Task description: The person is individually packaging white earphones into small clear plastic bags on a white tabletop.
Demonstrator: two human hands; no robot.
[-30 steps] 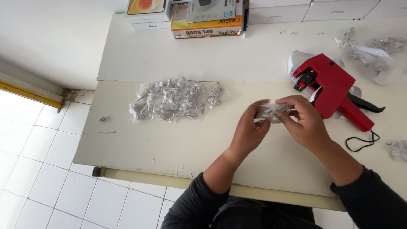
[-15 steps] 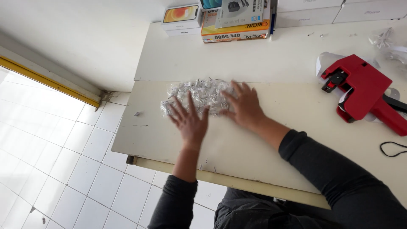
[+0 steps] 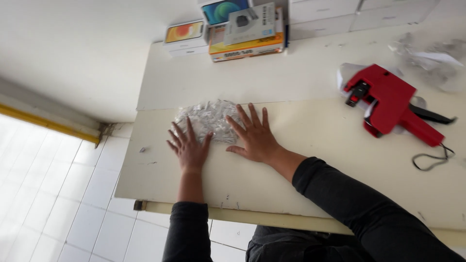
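A heap of small clear plastic packets with white earphones (image 3: 206, 118) lies on the cream table (image 3: 310, 160), toward its left end. My left hand (image 3: 188, 147) lies flat with fingers spread against the near left side of the heap. My right hand (image 3: 253, 137) lies flat with fingers spread against the heap's right side. Neither hand holds anything. Both forearms wear dark sleeves.
A red label gun (image 3: 388, 103) with a black wrist loop (image 3: 431, 160) lies at the right. Stacked boxes (image 3: 233, 31) stand along the back. More crumpled clear packets (image 3: 429, 58) lie at the far right. White floor tiles (image 3: 53, 204) lie left of the table edge.
A second ago both hands held one packet near the label gun. They moved left to the heap, and now press its sides with spread fingers, the heap bunched tighter.
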